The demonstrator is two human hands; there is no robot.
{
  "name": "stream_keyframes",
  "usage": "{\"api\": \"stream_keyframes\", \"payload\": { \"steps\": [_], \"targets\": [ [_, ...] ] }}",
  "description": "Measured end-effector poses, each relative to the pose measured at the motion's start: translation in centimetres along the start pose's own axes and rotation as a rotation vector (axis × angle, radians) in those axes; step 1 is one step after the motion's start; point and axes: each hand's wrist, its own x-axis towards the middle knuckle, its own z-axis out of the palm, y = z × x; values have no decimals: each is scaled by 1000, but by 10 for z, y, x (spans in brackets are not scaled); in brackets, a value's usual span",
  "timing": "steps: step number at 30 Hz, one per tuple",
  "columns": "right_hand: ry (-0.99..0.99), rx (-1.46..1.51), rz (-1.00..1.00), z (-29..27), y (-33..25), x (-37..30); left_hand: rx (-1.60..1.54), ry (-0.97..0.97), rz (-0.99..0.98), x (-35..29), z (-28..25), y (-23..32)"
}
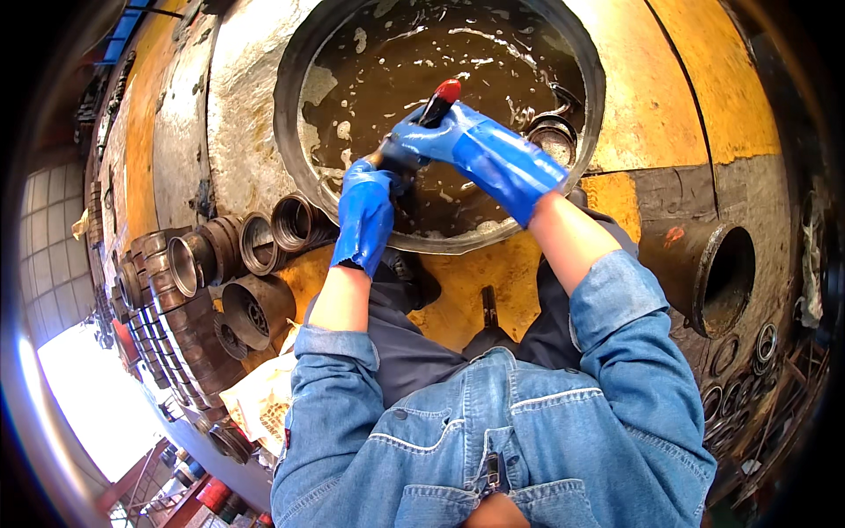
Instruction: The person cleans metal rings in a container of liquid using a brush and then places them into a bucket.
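Both my hands wear blue rubber gloves and are close together over a round tub (293, 145) of murky brown liquid (493, 53). My right hand (436, 139) is wrapped round a tool with a black handle and a red end (449, 90); its working end is hidden. Lower and to the left, my left hand (363, 201) is closed beside a dark, blurred piece that meets the tool between the gloves. What the left fingers hold is mostly covered. Metal rings (554, 136) lie partly sunk at the tub's right side.
Several greasy metal rings and sleeves (260, 242) line the floor to the left of the tub. A large hollow metal cylinder (723, 280) lies at the right, with smaller rings (731, 396) nearer me. A pale printed bag (264, 400) is by my left arm.
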Motion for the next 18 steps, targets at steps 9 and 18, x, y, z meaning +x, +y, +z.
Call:
{"api": "stream_keyframes", "payload": {
  "steps": [9,18],
  "targets": [
    [76,186,10,-15,-12,-30,-103,38,-17,-9,-1,-2],
    [264,192,119,-6,26,-11,-340,18,-72,-10,8,5]
  ]
}}
